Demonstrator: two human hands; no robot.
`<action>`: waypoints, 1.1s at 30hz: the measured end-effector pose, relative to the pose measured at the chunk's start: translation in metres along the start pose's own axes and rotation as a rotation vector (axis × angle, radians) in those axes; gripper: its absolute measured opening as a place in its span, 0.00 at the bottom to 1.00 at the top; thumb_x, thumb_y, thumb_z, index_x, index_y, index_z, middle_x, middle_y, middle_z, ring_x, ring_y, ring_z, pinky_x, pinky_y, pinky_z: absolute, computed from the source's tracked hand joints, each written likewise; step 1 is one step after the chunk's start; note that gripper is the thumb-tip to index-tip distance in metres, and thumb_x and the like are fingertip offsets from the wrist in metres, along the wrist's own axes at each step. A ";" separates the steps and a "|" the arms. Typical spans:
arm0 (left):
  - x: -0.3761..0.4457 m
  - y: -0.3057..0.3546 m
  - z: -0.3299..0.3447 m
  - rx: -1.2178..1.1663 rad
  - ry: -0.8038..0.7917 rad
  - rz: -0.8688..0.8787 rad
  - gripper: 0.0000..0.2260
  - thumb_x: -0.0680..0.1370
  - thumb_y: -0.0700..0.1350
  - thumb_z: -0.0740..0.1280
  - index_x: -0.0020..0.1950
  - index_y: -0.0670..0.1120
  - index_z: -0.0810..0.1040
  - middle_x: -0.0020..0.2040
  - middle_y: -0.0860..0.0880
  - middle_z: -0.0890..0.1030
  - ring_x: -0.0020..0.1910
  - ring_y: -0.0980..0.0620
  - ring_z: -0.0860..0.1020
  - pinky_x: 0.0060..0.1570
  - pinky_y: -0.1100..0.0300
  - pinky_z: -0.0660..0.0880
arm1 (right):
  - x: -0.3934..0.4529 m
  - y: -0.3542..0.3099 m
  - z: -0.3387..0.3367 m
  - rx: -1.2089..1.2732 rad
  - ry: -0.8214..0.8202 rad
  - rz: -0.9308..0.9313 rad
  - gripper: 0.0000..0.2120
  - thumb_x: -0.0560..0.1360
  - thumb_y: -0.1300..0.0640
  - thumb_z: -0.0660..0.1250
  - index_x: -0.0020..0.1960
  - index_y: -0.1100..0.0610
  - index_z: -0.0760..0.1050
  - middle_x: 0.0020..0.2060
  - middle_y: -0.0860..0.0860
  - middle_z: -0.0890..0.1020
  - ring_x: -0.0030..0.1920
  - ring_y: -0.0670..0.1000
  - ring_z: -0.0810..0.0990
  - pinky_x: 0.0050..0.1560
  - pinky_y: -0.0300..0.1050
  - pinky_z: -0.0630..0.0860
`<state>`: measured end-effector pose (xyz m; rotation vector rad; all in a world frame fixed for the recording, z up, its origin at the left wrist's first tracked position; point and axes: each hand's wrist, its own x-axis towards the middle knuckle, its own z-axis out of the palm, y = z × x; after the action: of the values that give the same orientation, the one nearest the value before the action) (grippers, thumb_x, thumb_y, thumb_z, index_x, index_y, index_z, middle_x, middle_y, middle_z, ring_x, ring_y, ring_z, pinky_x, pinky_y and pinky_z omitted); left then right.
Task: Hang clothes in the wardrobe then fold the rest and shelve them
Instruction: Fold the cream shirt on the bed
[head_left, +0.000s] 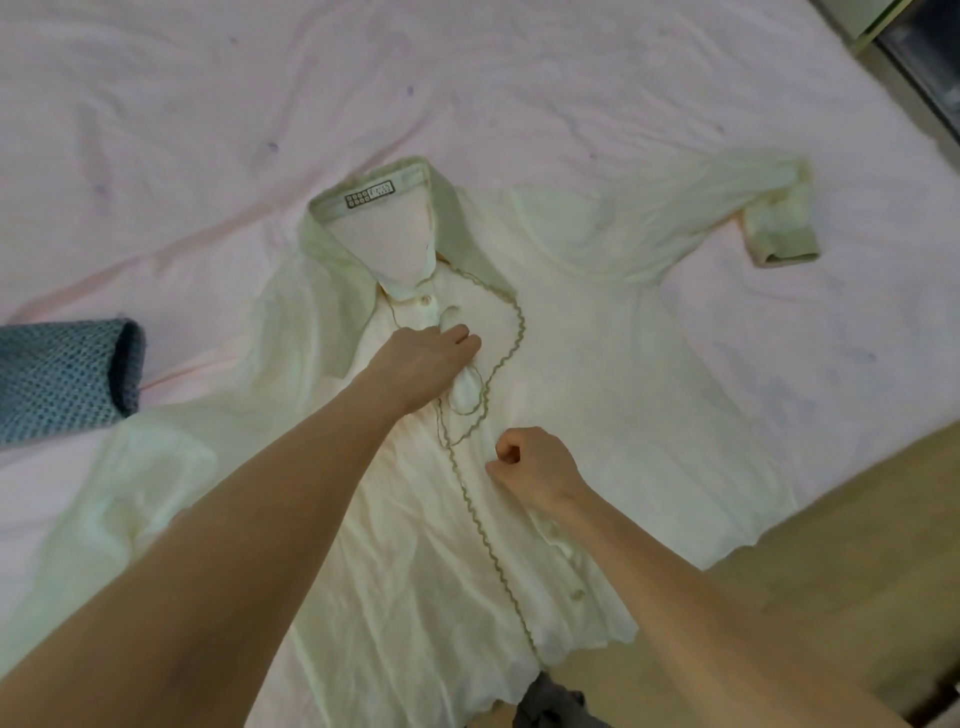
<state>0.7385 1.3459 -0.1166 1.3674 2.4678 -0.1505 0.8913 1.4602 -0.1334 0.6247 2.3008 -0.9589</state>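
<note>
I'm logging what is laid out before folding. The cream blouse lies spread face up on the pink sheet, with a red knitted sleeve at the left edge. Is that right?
Not quite: the knitted sleeve at the left edge is blue-grey, not red, as the head view shows. The rest stands: the cream blouse lies spread face up on the pink sheet.

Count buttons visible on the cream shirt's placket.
4: one below the collar, three beside the right forearm. Hands may hide more on the cream shirt.

The shirt (545, 322) collar label (370, 194) is too blurred to read.
</note>
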 end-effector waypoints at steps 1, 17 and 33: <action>0.000 0.001 0.000 0.010 0.010 0.010 0.16 0.77 0.33 0.58 0.62 0.45 0.66 0.53 0.48 0.70 0.46 0.48 0.73 0.32 0.56 0.64 | -0.002 0.000 0.001 -0.036 -0.013 -0.003 0.09 0.75 0.59 0.64 0.37 0.55 0.68 0.34 0.47 0.72 0.35 0.48 0.70 0.38 0.40 0.68; 0.005 0.029 0.006 0.013 0.002 -0.216 0.14 0.77 0.33 0.59 0.62 0.41 0.68 0.58 0.43 0.70 0.54 0.46 0.72 0.42 0.58 0.65 | -0.013 0.027 -0.027 0.127 -0.408 0.120 0.10 0.76 0.57 0.68 0.40 0.63 0.76 0.38 0.58 0.82 0.37 0.50 0.81 0.48 0.46 0.79; -0.009 0.057 0.010 -0.052 0.035 -0.055 0.13 0.77 0.32 0.58 0.59 0.43 0.70 0.55 0.46 0.72 0.51 0.47 0.73 0.38 0.57 0.65 | -0.039 0.039 -0.019 -0.092 -0.102 0.101 0.08 0.75 0.63 0.59 0.38 0.56 0.66 0.35 0.50 0.72 0.34 0.50 0.70 0.35 0.43 0.68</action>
<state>0.7934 1.3668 -0.1201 1.2925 2.5207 -0.0753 0.9375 1.4918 -0.1159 0.6320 2.1888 -0.8140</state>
